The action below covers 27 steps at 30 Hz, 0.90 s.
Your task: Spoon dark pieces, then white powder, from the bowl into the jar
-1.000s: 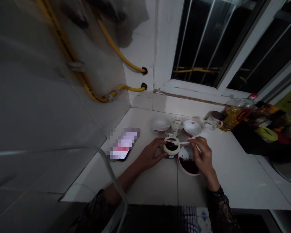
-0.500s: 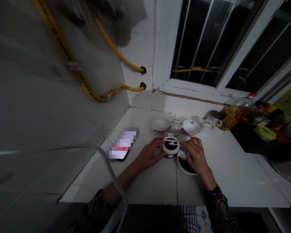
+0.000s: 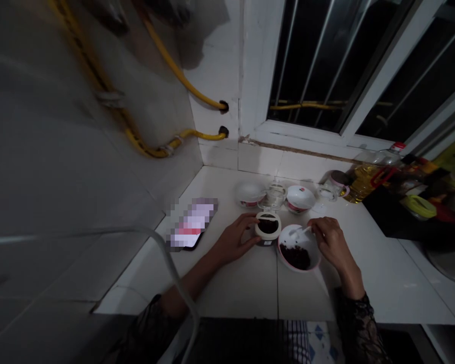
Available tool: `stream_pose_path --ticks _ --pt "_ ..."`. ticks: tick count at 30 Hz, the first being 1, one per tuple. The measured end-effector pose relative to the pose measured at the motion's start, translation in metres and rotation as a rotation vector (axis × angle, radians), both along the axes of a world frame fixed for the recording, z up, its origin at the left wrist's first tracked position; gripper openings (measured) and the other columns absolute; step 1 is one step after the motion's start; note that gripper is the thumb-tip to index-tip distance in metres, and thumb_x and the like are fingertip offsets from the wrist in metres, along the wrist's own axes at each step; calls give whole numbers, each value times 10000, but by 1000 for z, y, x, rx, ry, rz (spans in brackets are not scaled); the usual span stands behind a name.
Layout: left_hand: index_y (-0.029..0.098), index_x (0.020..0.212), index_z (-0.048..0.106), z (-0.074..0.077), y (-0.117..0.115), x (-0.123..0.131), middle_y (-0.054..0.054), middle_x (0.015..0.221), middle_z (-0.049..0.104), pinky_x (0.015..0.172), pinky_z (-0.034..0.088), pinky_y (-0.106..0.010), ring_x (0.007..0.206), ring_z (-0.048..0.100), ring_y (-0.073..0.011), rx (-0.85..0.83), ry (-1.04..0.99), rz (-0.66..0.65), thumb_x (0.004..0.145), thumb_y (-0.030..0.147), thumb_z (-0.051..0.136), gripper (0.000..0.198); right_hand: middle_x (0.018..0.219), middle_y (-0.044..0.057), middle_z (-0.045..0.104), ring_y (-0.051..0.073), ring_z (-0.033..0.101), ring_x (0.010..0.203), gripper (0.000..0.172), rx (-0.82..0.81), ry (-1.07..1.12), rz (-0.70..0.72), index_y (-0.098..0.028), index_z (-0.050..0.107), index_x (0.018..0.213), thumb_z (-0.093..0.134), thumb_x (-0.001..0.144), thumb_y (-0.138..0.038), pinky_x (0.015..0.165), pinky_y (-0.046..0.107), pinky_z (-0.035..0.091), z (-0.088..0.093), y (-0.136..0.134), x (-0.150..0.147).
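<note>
While the left hand [image 3: 233, 242] wraps the open jar [image 3: 267, 228] mid-counter [image 3: 242, 288], the right hand [image 3: 331, 240] pinches what looks like a white spoon [image 3: 298, 231]. It points left over the bowl [image 3: 311, 246], just right of the jar. Small bowls [image 3: 299, 198] crowd the back edge, and a phone [image 3: 191, 225] lies to the left.

Dim kitchen corner: a white tiled bench [image 3: 364, 283] meets a grey tiled wall [image 3: 60, 167] carrying yellow gas hoses [image 3: 202, 135]; beyond the bench's far edge, a barred window [image 3: 326, 60] shows darkness.
</note>
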State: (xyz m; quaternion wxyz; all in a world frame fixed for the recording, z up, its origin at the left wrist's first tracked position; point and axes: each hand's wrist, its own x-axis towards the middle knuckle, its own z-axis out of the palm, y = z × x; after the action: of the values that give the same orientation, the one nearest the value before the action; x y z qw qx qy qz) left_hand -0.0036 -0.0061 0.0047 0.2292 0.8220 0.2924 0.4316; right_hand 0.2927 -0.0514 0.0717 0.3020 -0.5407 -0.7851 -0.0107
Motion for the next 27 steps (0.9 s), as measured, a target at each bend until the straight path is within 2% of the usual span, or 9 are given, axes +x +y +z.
stream_pose_path --ticks 4,10,16,23,27 --pt "254 1212 477 1 0 0 -116 1300 537 892 569 -407 1191 578 -237 -6 4 12 898 279 609 342 798 72 710 228 613 770 217 -43 -75 4 -206 645 874 437 898 -150 830 395 398 -4 -1 -4" --pt "244 1222 476 0 0 0 -126 1302 539 883 568 -397 1188 579 -240 -6 9 11 897 272 604 350 771 45 702 213 617 769 217 -180 45 70 -219 648 859 439 894 -172 838 388 414 -4 -6 -23" --pt "252 1226 475 2 -1 0 -118 1304 540 893 566 -400 1194 580 -237 8 3 5 901 275 598 349 688 30 661 233 596 796 226 -272 282 -81 -227 682 804 477 857 -305 800 369 420 -8 -5 -16" --pt "252 1228 476 3 -1 -1 -121 1306 538 884 571 -396 1196 580 -240 -1 2 0 901 271 599 350 577 -5 562 179 532 617 210 -360 630 -160 -201 662 694 539 743 -364 639 295 396 -7 -2 -13" --pt "255 1226 478 2 -1 0 -124 1307 533 874 572 -401 1191 582 -242 -9 5 3 903 275 597 344 545 -9 542 165 493 573 206 -381 755 -189 -202 656 666 574 691 -389 587 284 374 -8 0 -13"
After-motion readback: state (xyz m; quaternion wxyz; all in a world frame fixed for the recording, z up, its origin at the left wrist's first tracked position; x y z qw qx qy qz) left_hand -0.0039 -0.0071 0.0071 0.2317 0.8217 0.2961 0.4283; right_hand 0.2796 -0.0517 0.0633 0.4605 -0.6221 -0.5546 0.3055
